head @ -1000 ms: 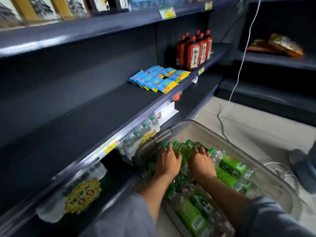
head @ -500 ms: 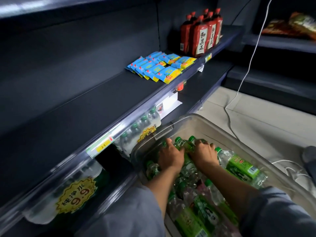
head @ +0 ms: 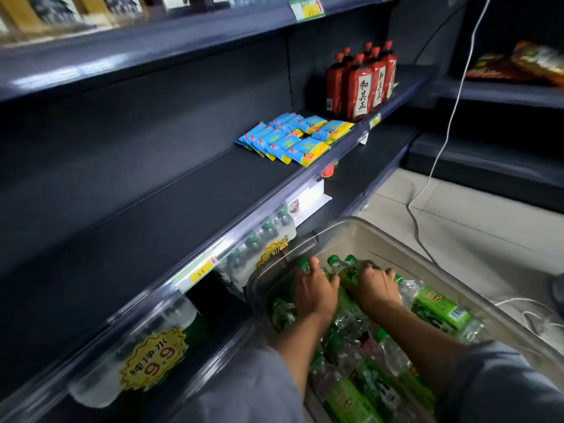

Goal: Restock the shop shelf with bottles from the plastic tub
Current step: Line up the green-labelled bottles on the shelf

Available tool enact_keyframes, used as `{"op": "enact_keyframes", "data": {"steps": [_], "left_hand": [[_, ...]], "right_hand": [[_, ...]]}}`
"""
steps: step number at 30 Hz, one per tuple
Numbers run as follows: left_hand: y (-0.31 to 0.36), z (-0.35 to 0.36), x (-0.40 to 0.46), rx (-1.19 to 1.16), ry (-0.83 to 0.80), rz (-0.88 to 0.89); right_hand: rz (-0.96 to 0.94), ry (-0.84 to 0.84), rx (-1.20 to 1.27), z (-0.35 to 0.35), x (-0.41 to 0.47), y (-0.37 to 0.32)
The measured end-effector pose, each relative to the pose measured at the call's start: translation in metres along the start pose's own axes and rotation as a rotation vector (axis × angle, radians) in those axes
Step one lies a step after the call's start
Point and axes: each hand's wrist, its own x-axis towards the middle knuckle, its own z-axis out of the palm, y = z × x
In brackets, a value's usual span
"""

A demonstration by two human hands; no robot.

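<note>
Head view shows both hands down in the plastic tub [head: 341, 236], near right, among green-capped bottles [head: 439, 309] lying heaped there. Left hand [head: 316, 293] has its fingers curled over one bottle; right hand [head: 377, 288] grips another near its neck. Picking up seems the step in hand. Next, the bottles need lifting clear and carrying left onto the bare stretch of shelf [head: 171, 209], set upright.

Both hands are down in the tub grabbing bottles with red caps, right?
Not quite: the head view shows green caps, not red. The left hand and right hand are indeed down in the plastic tub, gripping the green-capped bottles.
</note>
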Motion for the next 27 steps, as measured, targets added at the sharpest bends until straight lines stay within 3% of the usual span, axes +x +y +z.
{"op": "enact_keyframes", "data": {"steps": [10, 18, 27], "left_hand": [[0.014, -0.05, -0.024, -0.086, 0.087, 0.229], [-0.002, -0.144, -0.052, 0.119, 0.17, 0.585], [-0.085, -0.263, -0.093, 0.192, 0.34, 0.491]], "right_hand": [[-0.054, 0.16, 0.002, -0.024, -0.028, -0.009], [-0.081, 0.335, 0.359, -0.036, -0.058, -0.051], [-0.211, 0.412, 0.582, -0.04, -0.121, -0.152]]}}
